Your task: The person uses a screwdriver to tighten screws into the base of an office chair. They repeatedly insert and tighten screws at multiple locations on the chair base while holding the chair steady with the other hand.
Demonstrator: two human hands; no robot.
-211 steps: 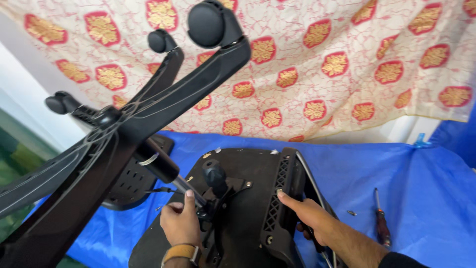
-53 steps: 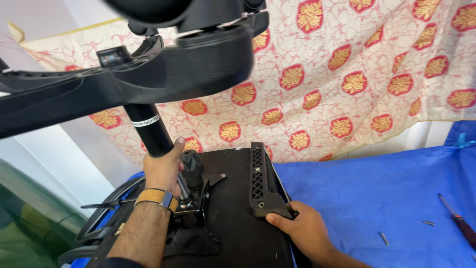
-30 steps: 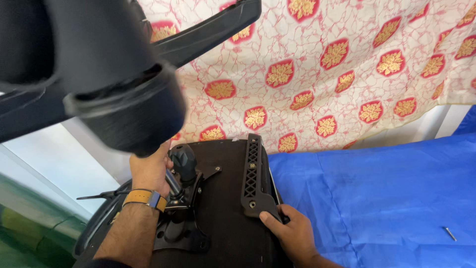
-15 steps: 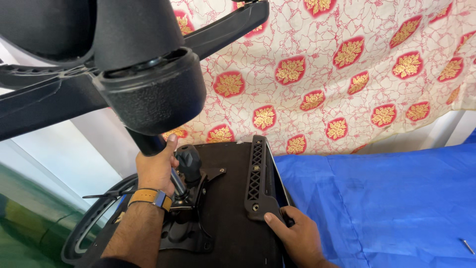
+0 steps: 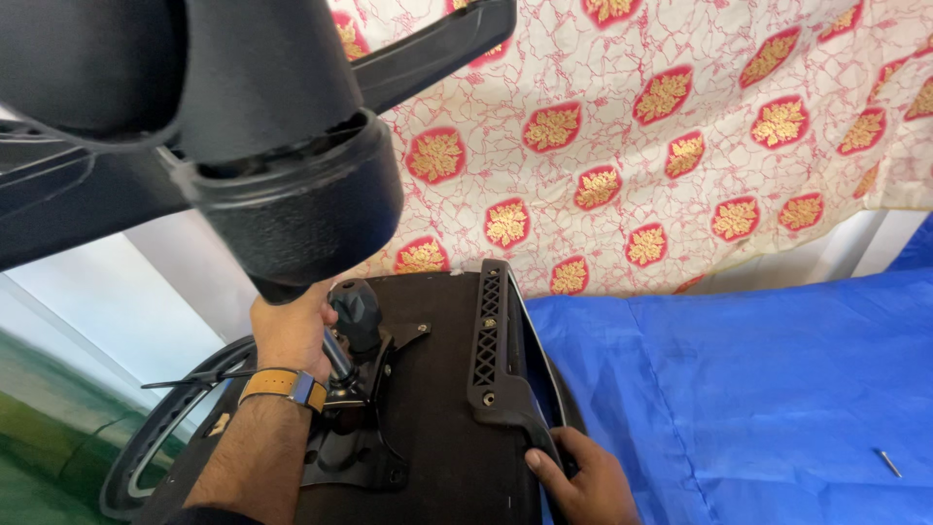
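Closed around the gas-lift column, my left hand (image 5: pixel 292 331) grips just below the hub of the chair base (image 5: pixel 292 204), which looms black and large at the top left of the view. Its wrist carries a tan-strapped watch (image 5: pixel 284 387). My right hand (image 5: pixel 583 481) is curled over the lower end of the black armrest bracket (image 5: pixel 491 360) at the seat's right edge, fingers wrapped on it.

I note the upturned chair seat (image 5: pixel 442 428) lies flat beneath both hands, its underside facing up. The tilt mechanism (image 5: pixel 360 428) sits on that underside just beside my left wrist, with a black knob (image 5: pixel 358 309) touching or nearly touching the left thumb side. The column's long axis runs from the mechanism upward and toward the camera, into the hub; the base arms spread out from there. My left hand is the nearer one to column and mechanism; my right is well apart, across the seat.

A blue tarp (image 5: pixel 758 389) covers the surface to the right, with a small metal pin (image 5: pixel 887 463) lying on it. A red-and-gold patterned cloth (image 5: pixel 680 126) hangs behind.
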